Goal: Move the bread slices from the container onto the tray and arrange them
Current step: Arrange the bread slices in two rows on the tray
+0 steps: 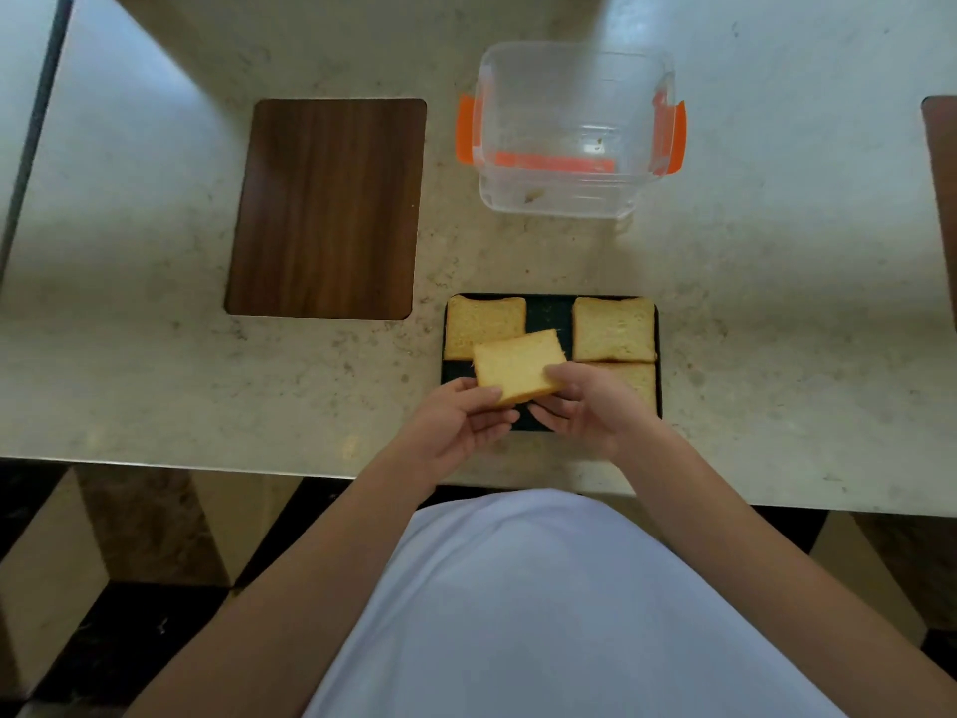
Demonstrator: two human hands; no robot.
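Observation:
A dark tray (549,313) lies near the counter's front edge. One bread slice (481,323) rests in its far left corner and another slice (613,329) in its far right corner. A third slice (634,380) lies near right, partly hidden by my right hand. Above the tray's near left part, a fourth slice (515,365) is held by both hands: my left hand (461,422) grips its near left corner, my right hand (585,401) its right edge. The clear container (569,132) with orange clips stands beyond the tray and holds only crumbs.
A dark wooden board (326,209) lies flat on the marble counter (155,355) to the left of the container. Another brown board's edge (942,199) shows at the far right. The counter's front edge runs just below my hands.

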